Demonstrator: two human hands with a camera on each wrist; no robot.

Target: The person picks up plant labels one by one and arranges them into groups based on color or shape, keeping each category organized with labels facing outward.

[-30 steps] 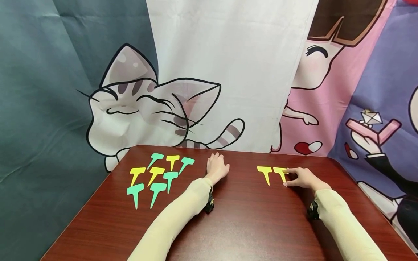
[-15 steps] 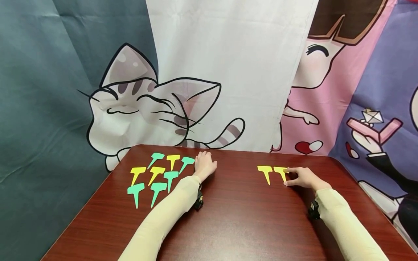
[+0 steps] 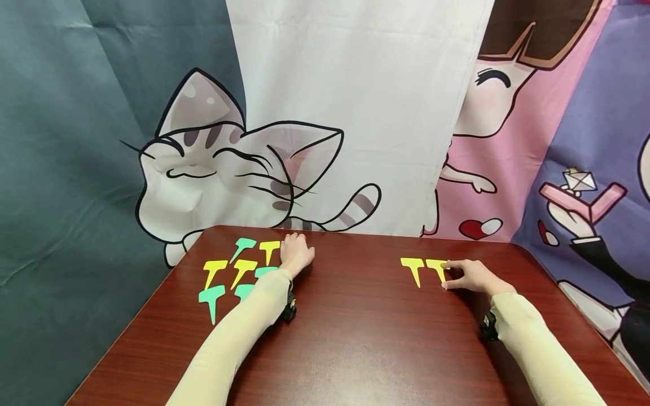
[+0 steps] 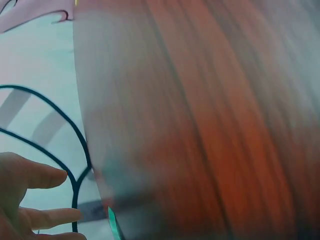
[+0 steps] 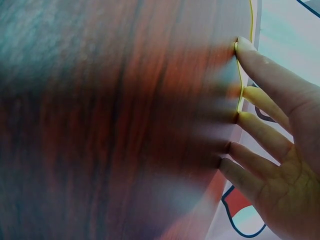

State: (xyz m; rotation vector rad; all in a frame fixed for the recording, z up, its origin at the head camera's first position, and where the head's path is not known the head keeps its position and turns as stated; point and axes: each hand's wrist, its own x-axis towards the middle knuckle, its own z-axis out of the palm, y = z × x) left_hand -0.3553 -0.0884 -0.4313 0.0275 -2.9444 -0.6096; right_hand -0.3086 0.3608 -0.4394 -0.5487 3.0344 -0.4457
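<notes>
My left hand (image 3: 297, 252) reaches over the right edge of the group of T-shaped plant labels, fingers extended, close beside a yellow label (image 3: 269, 246). It hides a green label, whose edge (image 4: 114, 224) shows below the fingers in the left wrist view. On the right, my right hand (image 3: 472, 276) touches a yellow T-shaped label (image 3: 435, 264) lying on the table. In the right wrist view its thumb and fingertips rest along that label's thin edge (image 5: 241, 80), the fingers fairly straight. Another yellow label (image 3: 412, 263) lies just left of it.
Further yellow labels (image 3: 215, 265) and green labels (image 3: 212, 294) lie at the left of the brown table (image 3: 365, 338). My left forearm covers parts of two green ones. A printed curtain (image 3: 355, 101) hangs behind the far edge.
My left hand has moved left from the middle of the table onto the right side of the label group, covering a green label. The right hand has stayed at its yellow label.
</notes>
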